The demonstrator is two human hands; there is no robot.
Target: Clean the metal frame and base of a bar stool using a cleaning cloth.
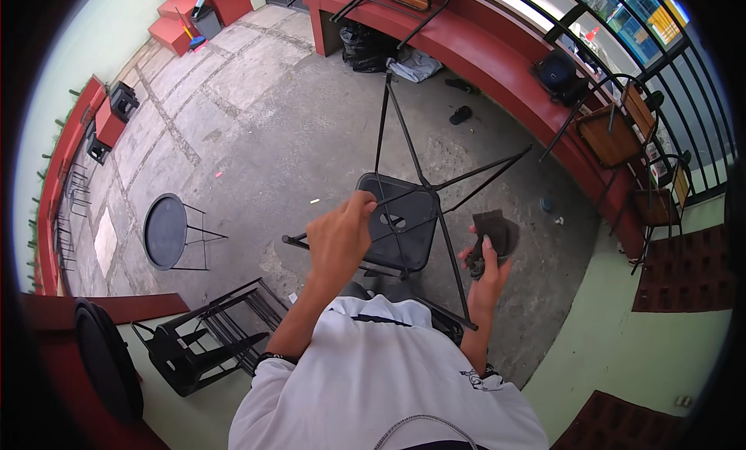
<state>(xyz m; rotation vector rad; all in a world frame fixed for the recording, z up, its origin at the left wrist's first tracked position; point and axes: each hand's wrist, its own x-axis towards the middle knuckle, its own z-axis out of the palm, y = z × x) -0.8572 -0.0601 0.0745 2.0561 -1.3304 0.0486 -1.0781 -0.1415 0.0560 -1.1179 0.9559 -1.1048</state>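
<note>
In front of my lap stands a black metal furniture frame [422, 180] with thin legs splayed in several directions. My left hand [341, 234] has its fingers closed around one of its thin bars. A dark, folded, worn sheet that looks like sandpaper [494, 231] is in my right hand [489, 278], pinched between thumb and fingers. That hand is to the right of the frame, apart from its legs. Beneath the frame is a black plastic stool [417, 249] with a slot in its seat; the frame's bars cross in front of it.
A round black table [165, 231] lies tipped at left. Black stools [180, 357] lean nearby at lower left. A red bench [472, 53] curves along the back and right, with wooden chairs [609, 135] on it. Under it are a black bag [364, 48] and a slipper [460, 115].
</note>
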